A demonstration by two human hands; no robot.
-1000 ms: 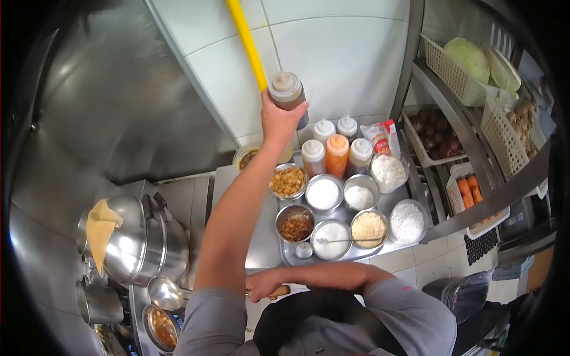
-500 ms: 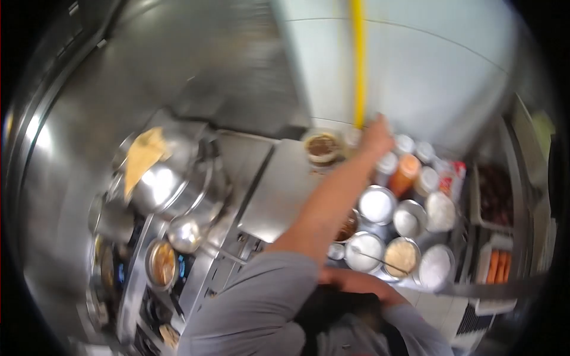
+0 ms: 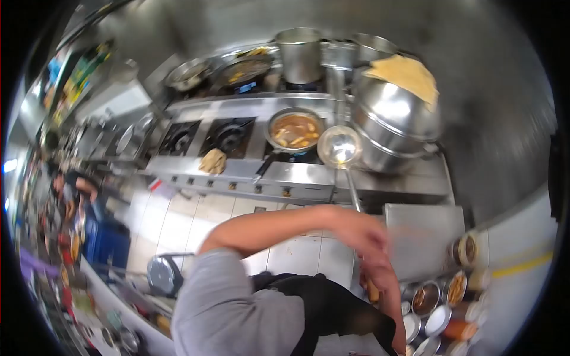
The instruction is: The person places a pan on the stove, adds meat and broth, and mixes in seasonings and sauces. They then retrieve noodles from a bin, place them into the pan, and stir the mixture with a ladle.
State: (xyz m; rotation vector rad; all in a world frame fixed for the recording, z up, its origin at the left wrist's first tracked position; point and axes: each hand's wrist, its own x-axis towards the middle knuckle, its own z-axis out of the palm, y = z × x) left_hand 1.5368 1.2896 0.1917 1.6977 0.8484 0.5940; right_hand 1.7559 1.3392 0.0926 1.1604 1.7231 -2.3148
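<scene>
My left hand (image 3: 363,234) reaches across in front of my body, blurred by motion, its fingers over my right hand (image 3: 377,268). My right hand is closed, with a small brownish thing (image 3: 372,291) showing below it that I cannot make out. Just beyond my left hand is the handle of a big steel ladle (image 3: 341,146). The ladle's bowl rests near a frying pan (image 3: 295,128) of brown sauce with pale pieces, which sits on the stove. Below and right of my hands stand steel pots of seasonings (image 3: 426,298).
A lidded steel pot (image 3: 389,121) with a tan cloth (image 3: 407,77) stands right of the pan. More pans and a tall pot (image 3: 298,56) line the back. A folded cloth (image 3: 212,161) lies on the stove's front edge. Far left, a person (image 3: 80,190) is beside a blue bin (image 3: 107,240).
My view has swung from the seasoning corner toward the stove. My left hand has come back from the containers by the wall to my right hand.
</scene>
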